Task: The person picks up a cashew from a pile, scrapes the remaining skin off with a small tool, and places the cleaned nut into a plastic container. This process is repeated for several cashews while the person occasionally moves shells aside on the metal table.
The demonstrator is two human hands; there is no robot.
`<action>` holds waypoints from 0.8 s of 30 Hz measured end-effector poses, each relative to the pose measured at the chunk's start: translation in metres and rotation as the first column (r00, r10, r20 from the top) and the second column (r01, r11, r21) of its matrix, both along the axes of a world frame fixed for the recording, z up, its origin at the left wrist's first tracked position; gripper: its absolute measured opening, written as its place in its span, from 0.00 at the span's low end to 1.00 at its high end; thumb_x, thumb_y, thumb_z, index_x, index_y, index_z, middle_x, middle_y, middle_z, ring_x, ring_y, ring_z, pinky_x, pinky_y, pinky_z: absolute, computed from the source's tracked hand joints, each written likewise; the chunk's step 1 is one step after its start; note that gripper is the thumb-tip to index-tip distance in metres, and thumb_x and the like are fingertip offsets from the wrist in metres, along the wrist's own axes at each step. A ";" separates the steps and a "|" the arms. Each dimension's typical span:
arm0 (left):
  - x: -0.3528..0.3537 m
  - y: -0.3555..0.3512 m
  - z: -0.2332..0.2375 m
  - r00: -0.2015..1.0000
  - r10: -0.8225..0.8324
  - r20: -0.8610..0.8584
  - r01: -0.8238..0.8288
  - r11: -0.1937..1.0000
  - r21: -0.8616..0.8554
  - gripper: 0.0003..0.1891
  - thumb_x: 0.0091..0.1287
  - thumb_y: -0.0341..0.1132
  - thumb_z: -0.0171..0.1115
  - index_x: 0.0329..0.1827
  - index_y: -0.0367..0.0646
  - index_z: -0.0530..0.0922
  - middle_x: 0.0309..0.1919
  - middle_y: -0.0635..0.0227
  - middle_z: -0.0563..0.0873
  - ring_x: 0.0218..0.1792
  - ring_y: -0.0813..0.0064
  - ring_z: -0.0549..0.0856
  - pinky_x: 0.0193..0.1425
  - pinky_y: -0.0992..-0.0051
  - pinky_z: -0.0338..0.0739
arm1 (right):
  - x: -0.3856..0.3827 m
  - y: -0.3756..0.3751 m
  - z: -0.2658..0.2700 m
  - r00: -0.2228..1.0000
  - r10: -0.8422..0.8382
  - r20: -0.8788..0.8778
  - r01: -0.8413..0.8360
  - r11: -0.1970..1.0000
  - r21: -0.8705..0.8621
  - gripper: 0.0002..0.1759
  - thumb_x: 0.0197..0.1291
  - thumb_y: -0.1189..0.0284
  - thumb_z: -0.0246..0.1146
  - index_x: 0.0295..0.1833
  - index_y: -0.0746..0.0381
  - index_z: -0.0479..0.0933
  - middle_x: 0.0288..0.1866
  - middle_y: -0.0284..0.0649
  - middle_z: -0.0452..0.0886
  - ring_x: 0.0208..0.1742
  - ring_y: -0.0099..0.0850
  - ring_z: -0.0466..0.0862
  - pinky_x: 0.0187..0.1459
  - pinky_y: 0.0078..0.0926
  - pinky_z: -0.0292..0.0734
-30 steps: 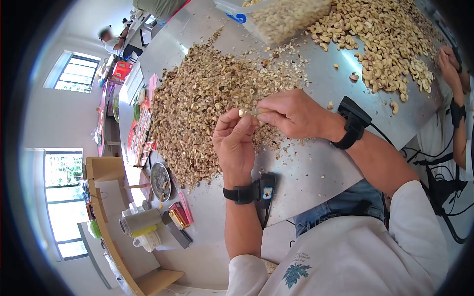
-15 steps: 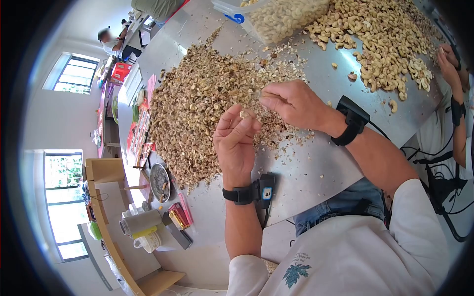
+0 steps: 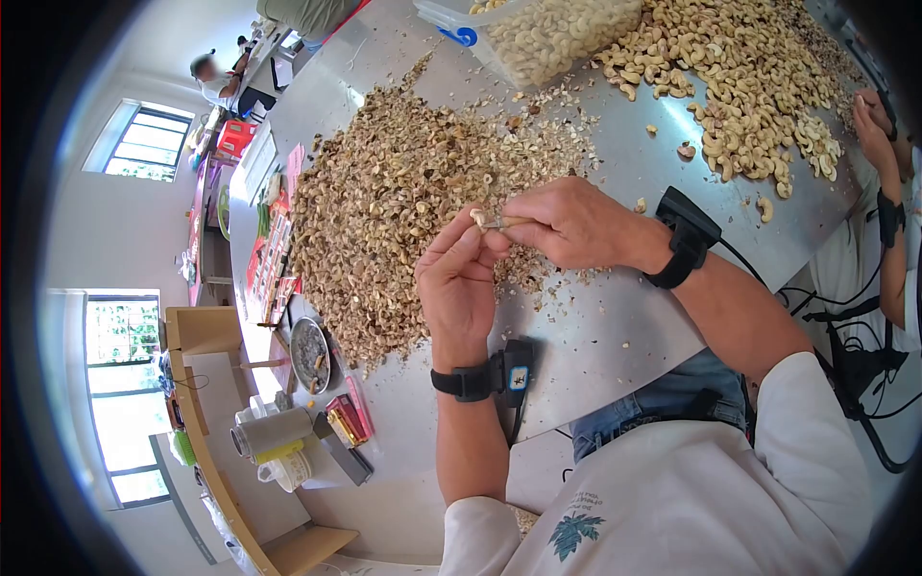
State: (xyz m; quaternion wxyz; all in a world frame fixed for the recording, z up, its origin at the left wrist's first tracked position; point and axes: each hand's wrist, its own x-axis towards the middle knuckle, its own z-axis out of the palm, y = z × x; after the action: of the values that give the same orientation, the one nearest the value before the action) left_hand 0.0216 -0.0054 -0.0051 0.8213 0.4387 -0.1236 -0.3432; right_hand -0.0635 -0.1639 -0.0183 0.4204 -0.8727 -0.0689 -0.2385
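Observation:
My left hand (image 3: 457, 288) pinches a small pale cashew piece (image 3: 477, 218) between thumb and fingertips. In my right hand (image 3: 581, 228) is a small thin tool with a light handle (image 3: 511, 222); its tip meets the cashew piece. What kind of tool it is, I cannot make out. Both hands are above the near edge of a large heap of broken brown and pale nut bits (image 3: 384, 202) on the metal table (image 3: 653, 317).
A clear plastic tub (image 3: 557, 48) of cashews stands at the far side, beside a pile of whole cashews (image 3: 730, 86). Another person's hand (image 3: 872, 134) is at the right edge. To the left are a metal bowl (image 3: 310, 353), a grey roll (image 3: 274, 432) and small boxes (image 3: 346, 422).
My right hand has moved slightly down and left, bringing the tool against the cashew piece. My left hand stays nearly in place.

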 end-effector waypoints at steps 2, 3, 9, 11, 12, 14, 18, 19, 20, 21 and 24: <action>0.000 0.001 0.001 0.999 -0.013 -0.033 0.012 1.000 -0.018 0.14 0.66 0.22 0.53 0.52 0.24 0.75 0.32 0.55 0.84 0.31 0.69 0.83 0.39 0.75 0.79 | -0.001 0.000 0.002 1.000 0.016 -0.018 -0.016 1.000 0.011 0.09 0.58 0.71 0.59 0.30 0.65 0.71 0.24 0.49 0.73 0.28 0.50 0.76 0.29 0.41 0.68; 0.000 0.001 0.001 0.999 -0.019 -0.049 0.018 0.999 -0.027 0.14 0.66 0.22 0.53 0.52 0.24 0.75 0.32 0.56 0.84 0.31 0.69 0.83 0.38 0.75 0.79 | -0.001 -0.001 0.003 0.999 0.024 -0.027 -0.024 1.000 0.017 0.09 0.58 0.71 0.59 0.30 0.65 0.71 0.24 0.50 0.73 0.28 0.50 0.76 0.29 0.41 0.68; -0.003 -0.001 0.005 0.996 0.037 -0.080 -0.035 0.999 0.023 0.13 0.65 0.21 0.54 0.51 0.24 0.75 0.33 0.56 0.84 0.31 0.70 0.82 0.37 0.76 0.78 | 0.001 0.001 -0.003 0.998 -0.032 0.050 0.032 0.999 0.004 0.09 0.57 0.71 0.60 0.30 0.66 0.72 0.23 0.49 0.73 0.28 0.50 0.76 0.29 0.41 0.69; -0.003 -0.001 0.004 0.996 0.043 -0.081 -0.041 0.999 0.025 0.13 0.65 0.21 0.54 0.51 0.24 0.75 0.34 0.56 0.84 0.31 0.70 0.82 0.37 0.76 0.78 | 0.001 0.002 -0.003 0.998 -0.051 0.046 0.051 0.999 0.006 0.09 0.56 0.71 0.60 0.30 0.66 0.72 0.24 0.49 0.73 0.28 0.50 0.76 0.29 0.41 0.69; -0.002 0.000 0.004 0.996 0.047 -0.081 -0.045 0.999 0.025 0.13 0.65 0.21 0.54 0.51 0.24 0.75 0.34 0.56 0.84 0.31 0.70 0.82 0.37 0.76 0.78 | 0.002 0.003 -0.003 0.997 -0.060 0.044 0.060 0.998 0.007 0.08 0.56 0.71 0.60 0.31 0.66 0.72 0.24 0.49 0.74 0.28 0.50 0.76 0.29 0.41 0.69; 0.001 0.002 0.000 0.998 0.013 -0.061 -0.012 1.000 0.018 0.13 0.65 0.21 0.54 0.50 0.24 0.75 0.35 0.56 0.84 0.31 0.70 0.82 0.37 0.76 0.78 | 0.002 0.003 -0.004 0.996 -0.080 0.046 0.080 0.997 0.011 0.08 0.56 0.71 0.60 0.31 0.66 0.72 0.24 0.49 0.74 0.28 0.50 0.76 0.29 0.41 0.69; 0.003 0.003 -0.002 0.999 -0.001 -0.048 0.003 0.999 0.034 0.12 0.64 0.21 0.54 0.50 0.24 0.76 0.35 0.55 0.84 0.31 0.70 0.82 0.37 0.75 0.78 | 0.004 0.005 -0.008 0.992 -0.118 0.041 0.117 0.993 0.011 0.09 0.56 0.71 0.60 0.31 0.65 0.72 0.23 0.50 0.73 0.28 0.50 0.77 0.29 0.41 0.68; 0.003 0.003 -0.001 0.999 -0.004 -0.039 0.005 0.999 0.045 0.12 0.64 0.21 0.54 0.50 0.24 0.76 0.35 0.55 0.84 0.31 0.70 0.83 0.37 0.75 0.78 | 0.005 0.003 -0.009 0.986 -0.159 0.042 0.158 0.987 0.026 0.09 0.56 0.71 0.60 0.30 0.65 0.72 0.23 0.50 0.72 0.27 0.50 0.76 0.29 0.41 0.68; 0.002 0.004 0.000 1.000 -0.008 -0.031 0.009 0.998 0.056 0.12 0.64 0.21 0.54 0.50 0.24 0.76 0.35 0.55 0.84 0.31 0.69 0.83 0.37 0.75 0.79 | 0.006 0.000 -0.010 0.979 -0.201 0.042 0.200 0.979 0.041 0.09 0.56 0.71 0.60 0.30 0.65 0.72 0.22 0.50 0.72 0.27 0.50 0.76 0.29 0.41 0.68; 0.001 0.003 0.000 1.000 -0.016 -0.022 0.017 0.998 0.066 0.12 0.64 0.21 0.54 0.50 0.25 0.76 0.35 0.55 0.84 0.31 0.69 0.83 0.37 0.75 0.79 | 0.007 -0.004 -0.010 0.968 -0.247 0.041 0.245 0.968 0.055 0.09 0.56 0.71 0.60 0.29 0.65 0.72 0.22 0.50 0.71 0.26 0.49 0.75 0.28 0.41 0.68; 0.001 0.002 -0.002 1.000 0.015 -0.028 -0.013 0.997 0.074 0.12 0.64 0.20 0.55 0.49 0.26 0.76 0.35 0.55 0.84 0.31 0.68 0.83 0.37 0.74 0.79 | 0.004 -0.016 -0.003 0.994 -0.087 -0.069 0.090 0.995 0.037 0.12 0.56 0.66 0.59 0.27 0.63 0.74 0.24 0.50 0.77 0.30 0.52 0.78 0.32 0.45 0.70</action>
State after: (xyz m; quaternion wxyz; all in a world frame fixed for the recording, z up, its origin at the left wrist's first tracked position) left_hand 0.0228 -0.0032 -0.0069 0.8084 0.4648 -0.0961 -0.3481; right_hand -0.0598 -0.1799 -0.0212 0.4288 -0.8739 -0.0114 -0.2286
